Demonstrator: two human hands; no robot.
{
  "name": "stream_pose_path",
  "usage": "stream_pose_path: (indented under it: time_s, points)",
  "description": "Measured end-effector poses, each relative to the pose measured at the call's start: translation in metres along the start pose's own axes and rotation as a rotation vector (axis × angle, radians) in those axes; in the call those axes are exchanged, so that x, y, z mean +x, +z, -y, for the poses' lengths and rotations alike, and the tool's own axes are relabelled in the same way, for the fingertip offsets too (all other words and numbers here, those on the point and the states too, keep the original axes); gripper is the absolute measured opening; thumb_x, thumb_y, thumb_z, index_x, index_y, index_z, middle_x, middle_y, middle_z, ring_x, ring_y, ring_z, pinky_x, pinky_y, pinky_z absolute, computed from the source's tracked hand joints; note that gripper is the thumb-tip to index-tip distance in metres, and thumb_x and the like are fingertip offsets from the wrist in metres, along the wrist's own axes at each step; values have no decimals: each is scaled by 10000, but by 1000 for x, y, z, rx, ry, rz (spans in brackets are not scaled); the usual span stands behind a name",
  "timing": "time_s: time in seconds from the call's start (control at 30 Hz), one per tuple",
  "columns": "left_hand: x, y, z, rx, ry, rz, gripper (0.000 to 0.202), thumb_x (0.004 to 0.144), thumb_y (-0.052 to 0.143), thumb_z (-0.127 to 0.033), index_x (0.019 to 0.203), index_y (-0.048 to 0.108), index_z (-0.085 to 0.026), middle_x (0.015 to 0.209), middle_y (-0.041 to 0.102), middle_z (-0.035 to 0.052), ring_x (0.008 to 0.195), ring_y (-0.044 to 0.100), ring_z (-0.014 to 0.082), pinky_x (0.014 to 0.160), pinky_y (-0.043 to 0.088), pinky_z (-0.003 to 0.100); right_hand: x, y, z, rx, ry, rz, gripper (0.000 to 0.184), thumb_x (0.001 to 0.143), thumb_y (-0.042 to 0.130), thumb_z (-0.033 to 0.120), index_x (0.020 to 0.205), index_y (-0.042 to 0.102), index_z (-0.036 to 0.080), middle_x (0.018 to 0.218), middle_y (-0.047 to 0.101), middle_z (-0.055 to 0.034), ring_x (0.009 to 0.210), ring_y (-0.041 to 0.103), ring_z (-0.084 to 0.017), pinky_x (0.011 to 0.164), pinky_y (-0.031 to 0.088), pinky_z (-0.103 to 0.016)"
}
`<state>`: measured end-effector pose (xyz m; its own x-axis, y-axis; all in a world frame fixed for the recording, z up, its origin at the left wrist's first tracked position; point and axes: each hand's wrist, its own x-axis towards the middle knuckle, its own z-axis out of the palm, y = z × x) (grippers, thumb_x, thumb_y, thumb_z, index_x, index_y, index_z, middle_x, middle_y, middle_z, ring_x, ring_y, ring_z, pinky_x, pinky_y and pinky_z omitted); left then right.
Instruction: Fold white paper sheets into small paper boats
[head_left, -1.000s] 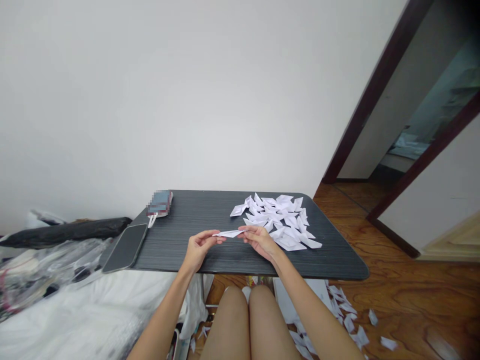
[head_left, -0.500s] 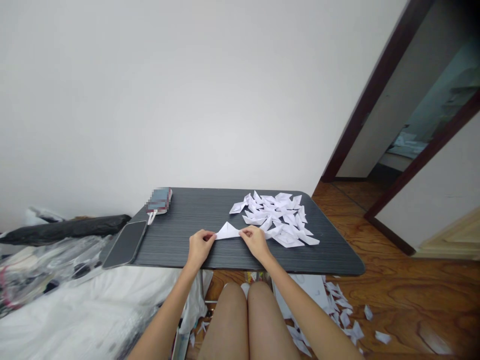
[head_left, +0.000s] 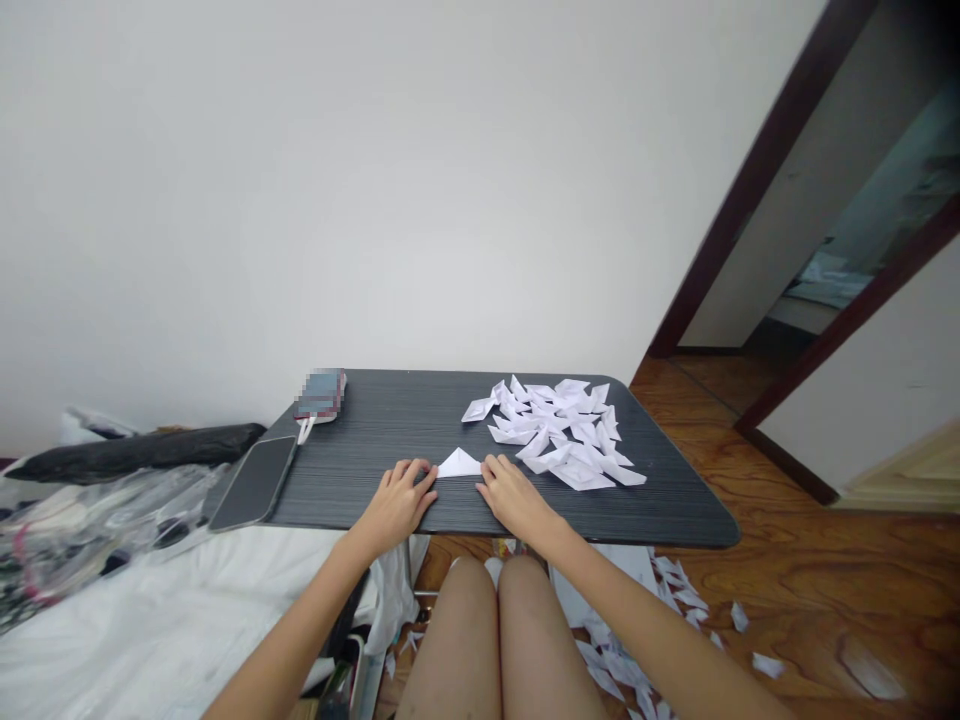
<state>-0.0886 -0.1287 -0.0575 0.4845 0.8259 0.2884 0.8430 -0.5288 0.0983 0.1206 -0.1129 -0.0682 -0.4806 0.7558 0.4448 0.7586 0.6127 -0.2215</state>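
Observation:
A small folded white paper boat (head_left: 459, 464) lies on the dark table in front of me, its peaked middle pointing away. My left hand (head_left: 403, 497) rests at the boat's left tip, fingers bent a little over it and thumb apart. On the right tip lie the fingertips of my right hand (head_left: 510, 492), the fingers stretched out. Neither hand pinches the paper; both are open. The ends of the boat are hidden under the fingers. To the right, beyond my right hand, spreads a heap of folded paper boats (head_left: 555, 425).
On the dark table (head_left: 397, 410), a phone (head_left: 256, 482) lies at the left edge, and a blurred-out object with a white strap (head_left: 321, 394) sits at the back left. White bedding (head_left: 180, 600) is left of the table. More folded papers (head_left: 611, 660) lie on the wooden floor.
Both hands have gone from pinching the boat's two ends to lying with fingers spread over them. The boat now rests flatter on the table. The view has shifted slightly.

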Motion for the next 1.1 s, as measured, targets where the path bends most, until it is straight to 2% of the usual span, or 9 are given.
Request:
stream_pose_path:
  time_s: [0.13,0.2,0.27,0.37,0.5,0.6,0.93,1.1]
  points:
    - [-2,1,-2,20,-53,11,334,849,350,-285,1157,465,-224,1098,471,93,1005,384,229,809,329,385,0,-3,0,-46,-5,46,121,787,478,174,836,583,138,834,532,-118,832,447,-239,708,385,-358]
    - [6,4,-5,1,-54,-9,287,835,388,-301,1053,536,-188,1009,498,93,941,423,220,781,348,365,1,-3,0,-80,-3,50,125,779,487,176,849,582,136,845,530,-119,825,443,-238,694,387,-354]
    - [16,9,-6,-40,-69,-25,240,821,418,-303,855,592,-141,896,507,85,822,466,192,731,376,323,1,-4,-1,-95,-3,45,133,775,491,176,858,583,129,849,524,-118,817,441,-233,695,391,-350]
    - [32,17,-7,-115,-44,-34,238,817,426,-280,709,576,-130,897,503,78,752,490,160,715,393,281,0,-3,-3,-16,3,1,149,794,461,174,860,586,129,830,509,-102,798,446,-214,702,401,-341]
    - [43,22,-3,-176,97,-19,236,841,361,-213,750,563,-133,857,525,73,769,502,159,751,396,275,1,1,-9,141,32,-59,154,804,440,164,798,592,146,798,489,-73,784,455,-189,705,415,-322]
    - [43,20,0,-151,144,-27,237,842,350,-202,763,561,-128,835,535,85,788,501,171,751,398,285,5,8,-15,232,61,-89,129,789,460,146,778,589,146,800,494,-65,796,466,-183,723,419,-319]
    - [54,11,-5,61,128,57,204,827,403,-283,795,542,-137,792,514,66,710,523,168,635,410,268,14,16,-17,406,175,-135,93,745,503,127,710,588,142,752,503,-42,744,488,-157,690,410,-294]
    - [58,13,-5,104,142,76,276,852,344,-283,754,548,-127,768,514,69,680,532,156,625,414,262,15,23,-23,504,295,-174,128,709,540,157,814,614,144,762,532,-43,651,496,-135,647,437,-284]
